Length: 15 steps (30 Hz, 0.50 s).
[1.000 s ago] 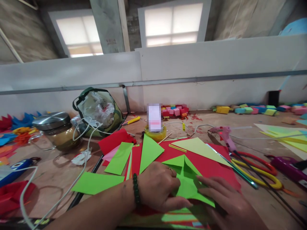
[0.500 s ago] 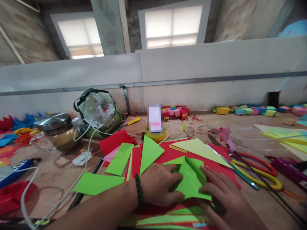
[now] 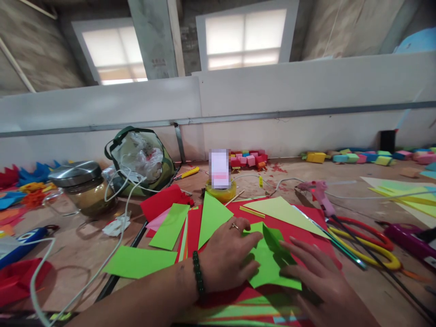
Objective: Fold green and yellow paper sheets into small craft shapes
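Note:
A folded green paper piece point(image 3: 270, 263) lies on a red paper sheet point(image 3: 299, 236) in front of me. My left hand point(image 3: 230, 254), with a ring and a dark bead bracelet, presses flat on the paper's left part. My right hand point(image 3: 313, 272) lies on its right side, fingers stretched along a raised fold. Both hands hold the piece down against the sheet. Loose green paper triangles point(image 3: 213, 215) and a green strip point(image 3: 170, 225) lie just beyond my left hand.
Red and yellow scissors point(image 3: 371, 243) and a pink glue gun point(image 3: 318, 193) lie to the right. A lidded glass jar point(image 3: 83, 186), a green bag point(image 3: 141, 159) and white cables point(image 3: 116, 227) sit on the left. Coloured foam blocks point(image 3: 248, 159) line the back wall.
My left hand has slid up and away from me across the green piece. The piece has been folded smaller, with a flap now standing up near my right fingers.

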### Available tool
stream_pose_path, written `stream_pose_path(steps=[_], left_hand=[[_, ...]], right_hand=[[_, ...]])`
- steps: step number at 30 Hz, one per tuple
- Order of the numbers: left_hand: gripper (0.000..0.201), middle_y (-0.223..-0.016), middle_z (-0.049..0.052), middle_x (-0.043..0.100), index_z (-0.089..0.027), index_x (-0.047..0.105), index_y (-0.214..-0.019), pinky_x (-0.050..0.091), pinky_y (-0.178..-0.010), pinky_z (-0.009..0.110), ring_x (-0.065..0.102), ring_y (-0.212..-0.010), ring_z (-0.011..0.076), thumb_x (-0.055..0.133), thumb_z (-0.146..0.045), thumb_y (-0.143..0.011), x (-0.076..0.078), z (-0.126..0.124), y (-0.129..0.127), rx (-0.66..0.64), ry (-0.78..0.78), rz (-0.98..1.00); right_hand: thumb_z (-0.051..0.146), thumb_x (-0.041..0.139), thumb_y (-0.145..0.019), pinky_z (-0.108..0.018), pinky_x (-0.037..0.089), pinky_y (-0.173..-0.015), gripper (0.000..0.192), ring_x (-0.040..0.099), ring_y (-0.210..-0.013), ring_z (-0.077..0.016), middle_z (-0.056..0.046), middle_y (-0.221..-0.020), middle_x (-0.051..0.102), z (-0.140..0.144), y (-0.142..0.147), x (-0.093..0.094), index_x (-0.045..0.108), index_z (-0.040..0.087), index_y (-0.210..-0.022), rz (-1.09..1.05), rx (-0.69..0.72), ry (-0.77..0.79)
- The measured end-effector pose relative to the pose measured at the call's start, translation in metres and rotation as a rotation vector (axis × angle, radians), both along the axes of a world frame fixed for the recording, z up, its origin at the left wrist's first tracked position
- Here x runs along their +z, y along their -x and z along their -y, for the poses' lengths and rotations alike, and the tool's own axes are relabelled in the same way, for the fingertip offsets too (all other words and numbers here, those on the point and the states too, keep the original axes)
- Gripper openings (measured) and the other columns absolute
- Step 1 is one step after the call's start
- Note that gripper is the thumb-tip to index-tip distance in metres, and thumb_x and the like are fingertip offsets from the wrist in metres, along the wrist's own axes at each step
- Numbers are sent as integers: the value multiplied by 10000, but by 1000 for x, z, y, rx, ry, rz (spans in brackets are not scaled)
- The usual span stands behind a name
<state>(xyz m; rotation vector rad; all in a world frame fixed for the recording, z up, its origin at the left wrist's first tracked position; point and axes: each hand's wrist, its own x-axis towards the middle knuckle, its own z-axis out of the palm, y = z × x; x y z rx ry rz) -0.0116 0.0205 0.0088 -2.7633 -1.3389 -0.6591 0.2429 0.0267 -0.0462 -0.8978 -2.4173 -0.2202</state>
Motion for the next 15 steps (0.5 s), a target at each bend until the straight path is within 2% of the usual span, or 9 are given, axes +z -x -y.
stream_pose_path(steps=[2, 4, 8, 12, 15], left_hand=[[456, -1153, 125, 582, -198, 575, -1198, 450, -908, 404, 552, -1028, 265, 585, -443, -814, -2, -2, 0, -53, 32, 33], [456, -1083, 115, 619, -192, 623, -1133, 459, -867, 369, 584, -946, 235, 555, -522, -826, -3, -4, 0, -124, 94, 45], [513, -1018, 102, 643, -184, 689, -954, 439, -828, 351, 593, -848, 211, 570, -643, -757, -5, -5, -2, -257, 93, 58], [374, -758, 34, 624, -199, 651, -740, 405, -719, 341, 561, -713, 175, 618, -571, -738, -8, -2, -4, -366, 19, -55], [312, -672, 13, 591, -196, 617, -691, 392, -682, 337, 541, -649, 153, 579, -488, -790, -9, -1, -5, -382, -26, -115]], right_hand=[[187, 584, -764, -459, 483, -902, 175, 462, -1246, -291, -44, -1308, 565, 0, 0, 0, 667, 274, -891, -25, -1, 39], [231, 581, -813, -429, 507, -888, 107, 485, -1226, -275, -57, -1279, 585, 1, 1, 2, 671, 262, -861, -55, -14, 79], [309, 562, -853, -395, 544, -854, 146, 551, -1155, -258, -74, -1217, 623, 2, 2, 11, 684, 262, -917, -107, -36, 141], [388, 565, -846, -411, 554, -831, 175, 598, -1085, -272, -72, -1145, 661, 3, 5, 17, 690, 265, -855, -120, -110, 207], [426, 575, -834, -398, 560, -815, 216, 617, -1054, -268, -81, -1114, 671, 2, 6, 16, 678, 257, -922, -138, -155, 245]])
